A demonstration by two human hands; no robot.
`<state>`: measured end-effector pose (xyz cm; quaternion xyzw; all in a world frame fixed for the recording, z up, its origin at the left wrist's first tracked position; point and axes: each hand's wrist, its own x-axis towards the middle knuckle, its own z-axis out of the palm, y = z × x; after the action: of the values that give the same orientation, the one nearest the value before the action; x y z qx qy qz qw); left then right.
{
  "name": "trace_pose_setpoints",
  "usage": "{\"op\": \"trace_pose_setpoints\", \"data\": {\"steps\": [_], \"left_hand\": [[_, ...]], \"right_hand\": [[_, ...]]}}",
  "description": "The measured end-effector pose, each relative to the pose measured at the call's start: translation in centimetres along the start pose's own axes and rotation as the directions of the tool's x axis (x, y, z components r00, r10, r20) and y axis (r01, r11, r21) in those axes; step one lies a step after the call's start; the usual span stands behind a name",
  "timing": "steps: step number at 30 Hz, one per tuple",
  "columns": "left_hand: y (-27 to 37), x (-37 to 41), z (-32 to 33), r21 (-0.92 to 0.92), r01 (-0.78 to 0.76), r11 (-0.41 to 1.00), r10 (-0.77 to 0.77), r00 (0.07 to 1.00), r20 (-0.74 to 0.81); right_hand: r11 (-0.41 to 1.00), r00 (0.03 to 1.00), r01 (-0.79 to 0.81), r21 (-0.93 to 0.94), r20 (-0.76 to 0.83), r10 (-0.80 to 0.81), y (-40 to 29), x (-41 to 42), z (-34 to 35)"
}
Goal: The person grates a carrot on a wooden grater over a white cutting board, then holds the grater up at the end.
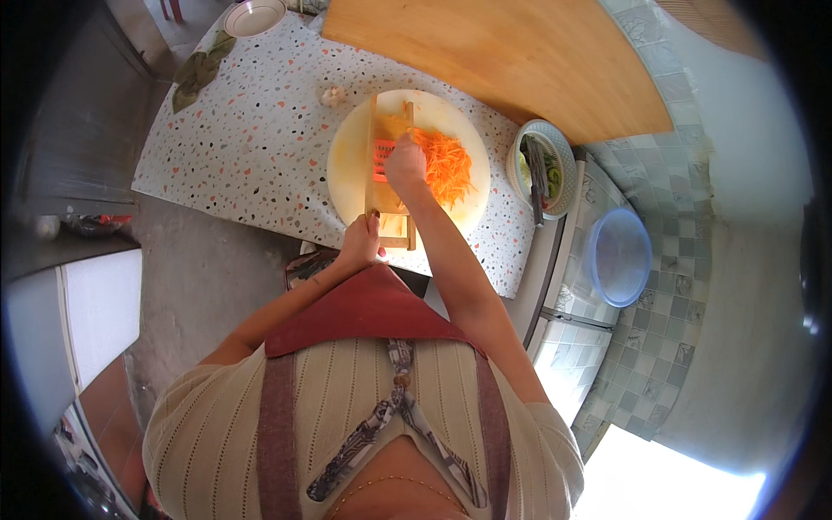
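A wooden-framed grater [371,149] lies lengthwise over a round white cutting board [344,162]. Its orange-red grating plate [382,153] shows beside my right hand [406,164]. That hand is curled over the middle of the grater; whatever is beneath its fingers is hidden. At the near end, my left hand [361,239] grips the grater's frame. A heap of orange shreds, apparently carrot [448,168], covers the right part of the board, next to the grater.
The speckled table [273,130] holds a garlic bulb [333,97], a dark green cloth [203,71] and a plate [255,17]. To the right stand a colander [517,166] with a knife [537,185] and greens, and a blue plastic basin [621,257]. A large wooden board [507,58] lies behind.
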<state>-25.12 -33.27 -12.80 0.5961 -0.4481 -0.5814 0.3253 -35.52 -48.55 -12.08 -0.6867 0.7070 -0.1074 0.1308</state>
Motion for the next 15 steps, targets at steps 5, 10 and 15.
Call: {"op": "trace_pose_setpoints", "data": {"steps": [5, 10, 15], "left_hand": [[-3.4, 0.9, 1.2, 0.106, -0.064, 0.992, 0.071, 0.995, -0.069], [-0.4, -0.8, 0.2, 0.025, 0.011, 1.0, -0.01, 0.999, -0.051], [0.1, -1.1, 0.1, -0.073, 0.06, 0.996, -0.061, 0.998, -0.003]], "right_hand": [[0.947, 0.994, -0.103, 0.305, -0.005, 0.109, 2.6, -1.9, -1.4], [0.988, 0.994, -0.049, -0.143, 0.086, 0.062, 0.3, -3.1, -2.6], [0.951, 0.961, 0.039, -0.306, 0.273, 0.049, 0.0, -2.1, -2.4]]}}
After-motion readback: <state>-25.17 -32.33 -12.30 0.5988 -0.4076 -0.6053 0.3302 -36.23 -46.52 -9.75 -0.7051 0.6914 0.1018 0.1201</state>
